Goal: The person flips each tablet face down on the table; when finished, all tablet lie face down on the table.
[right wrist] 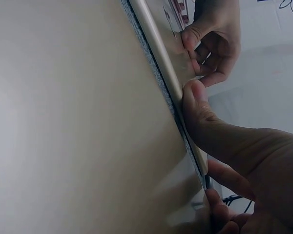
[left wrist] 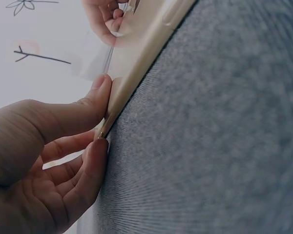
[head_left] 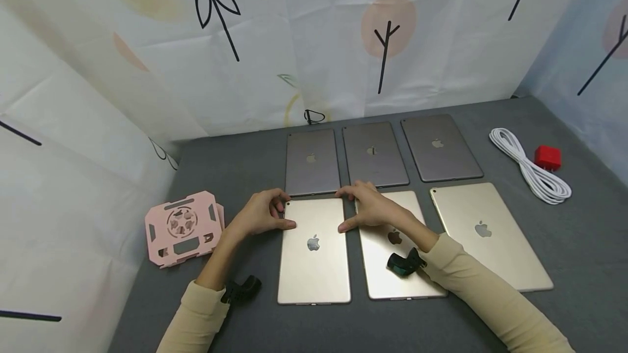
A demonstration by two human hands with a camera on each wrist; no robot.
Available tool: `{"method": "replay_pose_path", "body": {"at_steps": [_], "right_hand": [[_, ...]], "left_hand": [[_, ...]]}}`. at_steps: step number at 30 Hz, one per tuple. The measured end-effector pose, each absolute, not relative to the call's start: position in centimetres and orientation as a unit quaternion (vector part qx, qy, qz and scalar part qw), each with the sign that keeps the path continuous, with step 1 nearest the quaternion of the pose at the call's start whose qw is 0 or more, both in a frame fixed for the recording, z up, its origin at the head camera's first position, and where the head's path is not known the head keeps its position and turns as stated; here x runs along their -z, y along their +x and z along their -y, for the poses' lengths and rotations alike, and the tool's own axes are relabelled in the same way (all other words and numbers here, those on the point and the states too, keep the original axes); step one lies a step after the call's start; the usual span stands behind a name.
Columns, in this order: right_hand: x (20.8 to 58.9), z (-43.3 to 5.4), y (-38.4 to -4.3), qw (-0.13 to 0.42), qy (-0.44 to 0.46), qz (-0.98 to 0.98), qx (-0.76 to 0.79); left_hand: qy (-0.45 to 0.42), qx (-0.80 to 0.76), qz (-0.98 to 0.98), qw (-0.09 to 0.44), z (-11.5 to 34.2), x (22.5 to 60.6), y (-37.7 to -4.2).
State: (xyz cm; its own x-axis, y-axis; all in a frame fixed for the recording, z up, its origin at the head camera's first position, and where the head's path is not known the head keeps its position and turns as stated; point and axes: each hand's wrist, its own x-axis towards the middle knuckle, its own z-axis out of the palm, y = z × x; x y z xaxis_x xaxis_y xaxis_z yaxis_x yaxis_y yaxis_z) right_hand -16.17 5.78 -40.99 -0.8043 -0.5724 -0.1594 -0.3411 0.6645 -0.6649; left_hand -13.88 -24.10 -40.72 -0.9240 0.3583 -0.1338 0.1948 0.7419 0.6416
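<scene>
A gold iPad [head_left: 314, 266] lies back side up on the grey cloth, at the left of the near row. My left hand [head_left: 262, 212] holds its far left corner, thumb on the side edge and fingers at the top. In the left wrist view, the left hand's thumb [left wrist: 100, 97] touches the iPad's edge. At the far right corner, my right hand [head_left: 370, 208] grips the same iPad between thumb and fingers. The right forearm passes over the middle gold iPad [head_left: 387, 279]. The right wrist view shows the right thumb [right wrist: 195, 97] against the held iPad's edge.
Another gold iPad [head_left: 495, 238] lies at the right. Behind are grey iPads: left [head_left: 314, 170], middle [head_left: 375, 159] and right [head_left: 439, 151]. Pink slotted panels [head_left: 183, 227] sit stacked at left. A coiled white cable [head_left: 532, 168] and red charger plug [head_left: 548, 157] lie far right.
</scene>
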Motion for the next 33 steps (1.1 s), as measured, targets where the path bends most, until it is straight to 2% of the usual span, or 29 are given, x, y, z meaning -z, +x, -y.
{"method": "replay_pose_path", "body": {"at_steps": [25,33], "right_hand": [[41.18,-5.84,-15.96,0.166,-0.269,-0.888,0.333],[41.22,-6.1,-15.6,0.161,-0.28,-0.891,0.32]], "left_hand": [[0.133,-0.34,-0.924,0.115,24.21,40.93,-13.43],[0.152,-0.34,-0.924,0.084,24.53,41.49,-13.05]]}}
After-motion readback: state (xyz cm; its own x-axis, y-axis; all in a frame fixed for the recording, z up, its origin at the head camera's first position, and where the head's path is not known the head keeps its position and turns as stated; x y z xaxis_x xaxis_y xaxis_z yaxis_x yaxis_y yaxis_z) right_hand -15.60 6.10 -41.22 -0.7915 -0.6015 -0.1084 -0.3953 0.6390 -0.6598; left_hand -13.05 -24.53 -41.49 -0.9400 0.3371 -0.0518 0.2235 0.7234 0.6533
